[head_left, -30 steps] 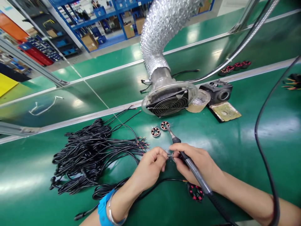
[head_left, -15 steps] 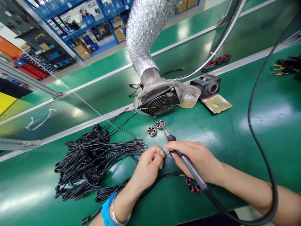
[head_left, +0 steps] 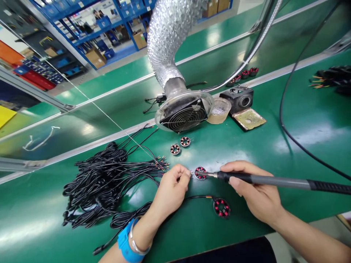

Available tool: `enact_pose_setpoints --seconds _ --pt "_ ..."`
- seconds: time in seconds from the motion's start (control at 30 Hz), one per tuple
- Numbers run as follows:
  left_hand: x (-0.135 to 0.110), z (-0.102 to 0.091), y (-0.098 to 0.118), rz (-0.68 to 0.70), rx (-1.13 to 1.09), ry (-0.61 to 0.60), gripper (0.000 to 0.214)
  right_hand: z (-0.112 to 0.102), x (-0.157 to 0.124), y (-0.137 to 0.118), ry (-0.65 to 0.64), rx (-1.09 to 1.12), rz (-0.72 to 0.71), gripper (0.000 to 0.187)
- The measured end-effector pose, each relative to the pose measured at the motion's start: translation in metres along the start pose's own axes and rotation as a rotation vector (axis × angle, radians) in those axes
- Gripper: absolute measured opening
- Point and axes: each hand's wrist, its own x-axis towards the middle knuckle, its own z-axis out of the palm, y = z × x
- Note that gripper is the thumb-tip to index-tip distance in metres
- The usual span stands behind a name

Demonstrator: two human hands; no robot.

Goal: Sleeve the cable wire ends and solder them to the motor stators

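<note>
My right hand (head_left: 255, 191) grips a grey soldering iron (head_left: 263, 179) lying nearly level, its tip resting at a small red-wound stator ring (head_left: 200, 172) on the green table (head_left: 274, 146). My left hand (head_left: 172, 190), with a blue wristband, is closed in a pinch at the left side of that ring, apparently on a thin wire too small to make out. A second red stator (head_left: 222, 207) with a black cable attached lies nearer me. Two more stators (head_left: 180, 145) sit farther back.
A big bundle of black cables (head_left: 106, 182) lies at the left. A fume extractor fan (head_left: 183, 115) on a silver duct stands behind, beside a solder reel (head_left: 219, 111) and a black iron stand with sponge (head_left: 244, 106). The iron's cord (head_left: 290, 131) loops at right.
My right hand has swung the soldering iron from pointing away to lying sideways, tip now at the stator ring. The left hand keeps its pinch in place.
</note>
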Motion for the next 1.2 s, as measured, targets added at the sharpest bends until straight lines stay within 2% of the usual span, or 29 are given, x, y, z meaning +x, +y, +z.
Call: enact_pose_setpoints --seconds 0.9,1.2 --pt "-0.0034 0.0012 0.005 0.011 0.138 0.028 0.024 -0.0001 0.0022 -0.0068 -0.078 -0.039 -0.149 0.021" --pt "-0.0041 0.0009 0.0026 0.009 0.141 0.019 0.024 -0.0026 0.002 -0.0052 -0.028 -0.02 -0.161 0.019"
